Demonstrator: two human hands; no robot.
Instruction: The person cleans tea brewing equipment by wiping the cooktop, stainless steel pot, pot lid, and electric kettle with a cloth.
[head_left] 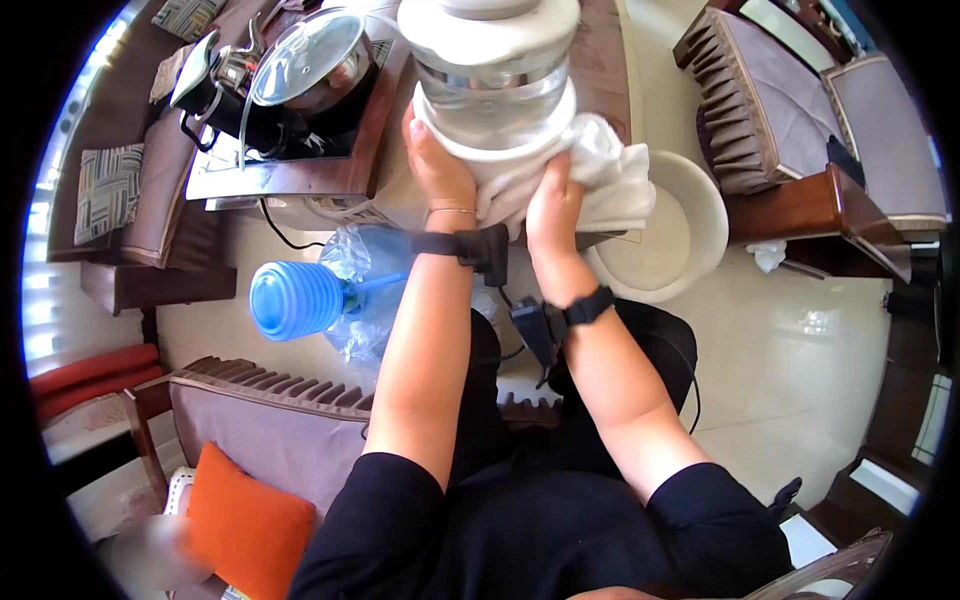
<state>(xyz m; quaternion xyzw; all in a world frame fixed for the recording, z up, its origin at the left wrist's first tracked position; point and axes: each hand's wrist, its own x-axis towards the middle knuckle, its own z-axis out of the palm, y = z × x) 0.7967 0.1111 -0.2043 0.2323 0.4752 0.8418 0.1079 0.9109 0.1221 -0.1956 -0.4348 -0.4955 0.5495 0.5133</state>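
Observation:
A clear glass jar [490, 92] with a white lid and white base stands at the top centre, with what looks like clear liquid inside. My left hand [440, 170] grips the left side of its base, thumb pointing up along the rim and the other fingers mostly hidden. A bunched white cloth [615, 185] lies against the front and right of the base. My right hand [555, 205] is closed on this cloth, its thumb raised, pressing it near the base. Both wrists wear black straps with small devices.
A cooktop [320, 150] at the left carries a pot with a glass lid [310, 55] and a black-handled jug. Below it sits a large water bottle [375, 265] with a blue ribbed piece [295, 300]. A cream bin [705, 225] stands at right. Sofas [255, 420] surround the table.

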